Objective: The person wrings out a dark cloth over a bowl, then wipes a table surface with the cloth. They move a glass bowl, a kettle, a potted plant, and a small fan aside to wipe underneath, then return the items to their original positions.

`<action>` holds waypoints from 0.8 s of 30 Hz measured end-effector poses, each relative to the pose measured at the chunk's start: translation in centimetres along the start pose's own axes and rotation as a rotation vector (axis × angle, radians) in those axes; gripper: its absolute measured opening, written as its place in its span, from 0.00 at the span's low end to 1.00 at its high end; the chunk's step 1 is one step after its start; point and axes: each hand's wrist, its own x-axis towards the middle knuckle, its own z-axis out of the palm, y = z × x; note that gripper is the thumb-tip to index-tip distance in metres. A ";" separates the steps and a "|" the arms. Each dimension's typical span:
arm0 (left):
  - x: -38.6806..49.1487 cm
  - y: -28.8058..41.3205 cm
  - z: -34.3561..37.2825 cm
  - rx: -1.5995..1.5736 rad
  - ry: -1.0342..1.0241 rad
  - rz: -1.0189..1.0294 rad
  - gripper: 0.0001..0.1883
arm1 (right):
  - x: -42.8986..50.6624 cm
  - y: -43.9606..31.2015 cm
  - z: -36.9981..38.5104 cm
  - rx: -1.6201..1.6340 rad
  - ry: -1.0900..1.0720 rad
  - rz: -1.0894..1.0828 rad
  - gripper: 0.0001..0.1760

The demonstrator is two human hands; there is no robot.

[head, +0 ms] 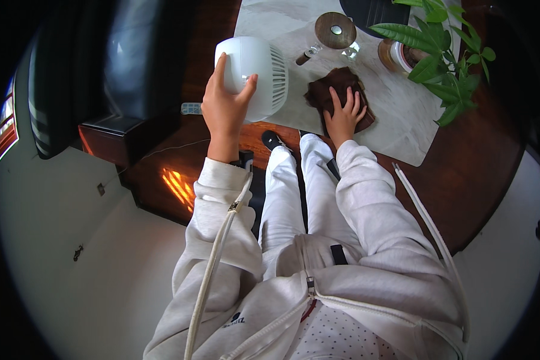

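Note:
My left hand (227,101) grips the back of a white electric appliance with a slatted grille (252,78), which looks like a small fan, at the near left part of the marble-patterned table top (400,135). A light strip with blue markings (191,108) sticks out beside my left wrist; I cannot tell whether it is attached to the appliance. My right hand (344,110) lies with spread fingers on a crumpled dark brown cloth (337,81) on the table top. Whether the fingers pinch the cloth is hard to tell.
A glass teapot with a wooden lid (335,30) stands beyond the cloth. To its right are a potted green plant (445,58) and a round black object (378,15). A dark block-shaped piece of furniture (112,139) is at the left, and a thin cable (175,146) runs near it.

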 end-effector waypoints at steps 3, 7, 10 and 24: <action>0.1 -0.2 0.1 -0.019 0.004 0.019 0.35 | 0.0 0.1 0.1 -0.013 0.001 -0.006 0.42; 0.2 -0.2 0.0 -0.016 -0.014 0.020 0.35 | 0.0 0.0 0.0 -0.009 0.004 0.000 0.42; 0.3 0.1 -0.4 0.008 -0.059 -0.024 0.37 | 0.0 -0.3 -0.2 -0.005 0.001 0.009 0.42; -2.9 3.4 2.5 0.399 -0.007 0.113 0.43 | 0.0 -0.5 -0.2 -0.030 0.015 0.015 0.43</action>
